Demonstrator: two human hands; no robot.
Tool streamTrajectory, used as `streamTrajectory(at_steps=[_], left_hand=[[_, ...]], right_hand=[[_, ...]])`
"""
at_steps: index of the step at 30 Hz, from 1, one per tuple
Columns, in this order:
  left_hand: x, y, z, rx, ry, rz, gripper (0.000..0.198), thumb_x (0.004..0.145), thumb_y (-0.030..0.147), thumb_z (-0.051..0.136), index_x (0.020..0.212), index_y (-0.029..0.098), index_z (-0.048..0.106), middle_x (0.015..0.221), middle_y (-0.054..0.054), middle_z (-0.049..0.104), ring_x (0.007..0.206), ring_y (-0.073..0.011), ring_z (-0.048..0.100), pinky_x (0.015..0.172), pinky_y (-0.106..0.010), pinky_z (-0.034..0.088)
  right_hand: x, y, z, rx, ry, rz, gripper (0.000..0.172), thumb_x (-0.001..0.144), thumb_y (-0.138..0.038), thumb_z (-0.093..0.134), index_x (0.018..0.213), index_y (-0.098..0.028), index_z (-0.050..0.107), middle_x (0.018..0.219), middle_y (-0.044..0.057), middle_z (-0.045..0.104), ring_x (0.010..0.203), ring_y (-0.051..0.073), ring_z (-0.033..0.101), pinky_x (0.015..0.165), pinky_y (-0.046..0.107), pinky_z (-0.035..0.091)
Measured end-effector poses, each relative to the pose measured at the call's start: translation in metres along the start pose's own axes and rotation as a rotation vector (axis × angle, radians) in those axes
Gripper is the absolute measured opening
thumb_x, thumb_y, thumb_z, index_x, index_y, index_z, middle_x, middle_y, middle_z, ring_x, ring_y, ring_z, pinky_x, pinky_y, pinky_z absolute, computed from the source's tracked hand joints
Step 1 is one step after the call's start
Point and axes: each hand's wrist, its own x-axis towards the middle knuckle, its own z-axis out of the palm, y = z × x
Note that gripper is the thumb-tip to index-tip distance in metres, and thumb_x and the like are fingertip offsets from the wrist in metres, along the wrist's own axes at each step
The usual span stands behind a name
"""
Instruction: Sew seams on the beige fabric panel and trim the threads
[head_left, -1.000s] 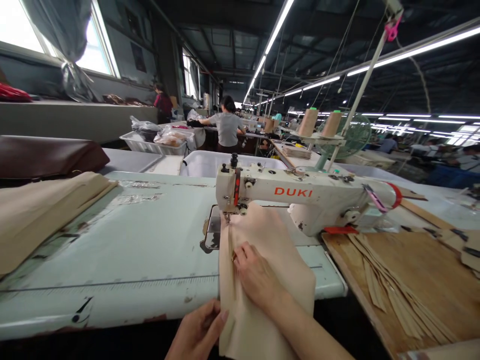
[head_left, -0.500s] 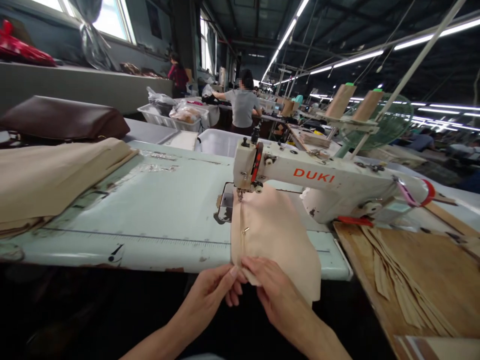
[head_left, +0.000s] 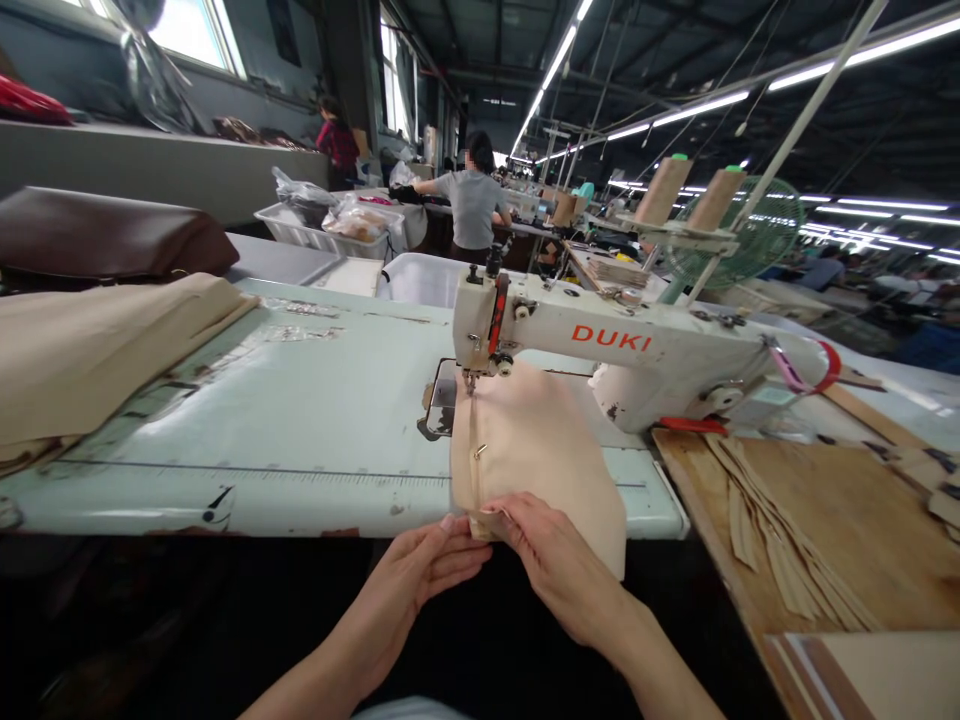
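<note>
1. Nearest you, at the front edge of the tabletop (head_left: 225, 400), both hands pinch the near end of the beige fabric piece (head_left: 540, 450). The left hand (head_left: 420, 575) has its grip closed on the hem from the left, and the right hand (head_left: 559, 560) has its grip clamped on the same hem from the right, fingertips nearly touching.
2. I'd keep both pinches even so the folded seam with the zipper (head_left: 474, 455) stays straight, no twisting.
3. The fabric runs from that front edge up to the needle of the DUKI sewing machine (head_left: 615, 350), far end tucked under the presser foot. Light tension only; yanking would probably skew the line.
4. Right side: wooden board (head_left: 847, 520) with loose beige strips (head_left: 780, 540).
5. Far left corner: stack of folded beige cloth (head_left: 97, 350).
</note>
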Motion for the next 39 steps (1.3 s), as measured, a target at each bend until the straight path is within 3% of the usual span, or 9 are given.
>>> streamTrajectory(at_steps=[10,15,20,27,29,32,34,36,39], left_hand=[[0.004,0.002,0.003,0.077,0.022,-0.009,0.045,0.091,0.048,0.066,0.113,0.010,0.072,0.117,-0.016,0.070,0.113,-0.0309,0.065,0.103,-0.041,0.050],[0.006,0.003,0.005,0.126,0.081,-0.036,0.044,0.089,0.049,0.068,0.108,0.011,0.073,0.113,-0.016,0.071,0.109,-0.0299,0.067,0.094,-0.037,0.055],[0.007,0.001,0.005,0.137,0.111,0.012,0.041,0.090,0.050,0.065,0.103,0.012,0.073,0.107,-0.013,0.073,0.104,-0.0276,0.069,0.094,-0.035,0.054],[0.006,-0.003,0.005,0.283,0.139,0.151,0.045,0.089,0.056,0.064,0.103,0.015,0.072,0.105,-0.010,0.073,0.103,-0.0258,0.068,0.093,-0.031,0.052],[0.005,0.002,-0.001,0.427,0.069,0.193,0.046,0.093,0.056,0.057,0.111,0.016,0.070,0.105,-0.009,0.073,0.102,-0.0245,0.068,0.089,-0.029,0.054],[0.010,0.023,-0.021,0.876,0.017,0.311,0.041,0.098,0.053,0.048,0.117,0.021,0.065,0.098,-0.004,0.072,0.089,-0.0197,0.070,0.078,-0.025,0.056],[0.020,0.044,-0.035,1.271,0.135,0.525,0.039,0.100,0.052,0.046,0.123,0.025,0.062,0.108,-0.003,0.071,0.098,-0.0205,0.069,0.087,-0.029,0.055],[0.037,0.064,-0.046,1.569,0.188,0.708,0.045,0.099,0.052,0.046,0.135,0.026,0.055,0.134,-0.005,0.060,0.122,-0.0252,0.058,0.106,-0.039,0.046],[0.063,0.086,-0.053,1.757,0.054,0.762,0.057,0.098,0.052,0.048,0.148,0.024,0.043,0.153,-0.007,0.041,0.141,-0.0275,0.038,0.117,-0.046,0.032]], right_hand=[[0.003,0.000,-0.010,-0.116,-0.069,-0.042,0.027,0.099,-0.007,0.040,0.108,-0.022,0.060,0.101,0.001,0.064,0.096,0.016,0.059,0.085,0.027,0.046],[0.001,0.007,-0.002,-0.084,-0.060,-0.053,0.024,0.100,-0.011,0.044,0.112,-0.024,0.059,0.104,0.000,0.064,0.098,0.016,0.060,0.088,0.029,0.049],[-0.003,0.011,0.020,-0.091,0.071,-0.055,0.034,0.086,-0.004,0.063,0.114,-0.023,0.057,0.110,0.002,0.060,0.105,0.020,0.057,0.092,0.032,0.050],[-0.003,0.019,0.039,-0.197,0.265,-0.246,0.030,0.090,0.003,0.046,0.104,-0.020,0.058,0.098,0.005,0.061,0.099,0.021,0.056,0.087,0.032,0.050],[-0.001,0.023,0.039,-0.207,0.320,-0.313,0.029,0.091,0.002,0.044,0.104,-0.019,0.059,0.093,0.004,0.062,0.094,0.020,0.057,0.083,0.031,0.050],[0.003,0.026,0.041,-0.236,0.414,-0.402,0.026,0.092,0.000,0.042,0.102,-0.017,0.060,0.087,0.005,0.063,0.086,0.018,0.058,0.078,0.030,0.050],[0.005,0.026,0.044,-0.243,0.473,-0.452,0.026,0.092,0.000,0.039,0.100,-0.015,0.060,0.082,0.005,0.063,0.081,0.018,0.058,0.074,0.029,0.050],[0.009,0.024,0.048,-0.260,0.522,-0.481,0.026,0.093,-0.001,0.038,0.097,-0.014,0.059,0.079,0.005,0.062,0.077,0.017,0.059,0.069,0.027,0.049],[0.017,0.024,0.056,-0.303,0.596,-0.516,0.025,0.095,-0.005,0.037,0.091,-0.015,0.059,0.072,0.004,0.062,0.071,0.015,0.059,0.064,0.026,0.048]])
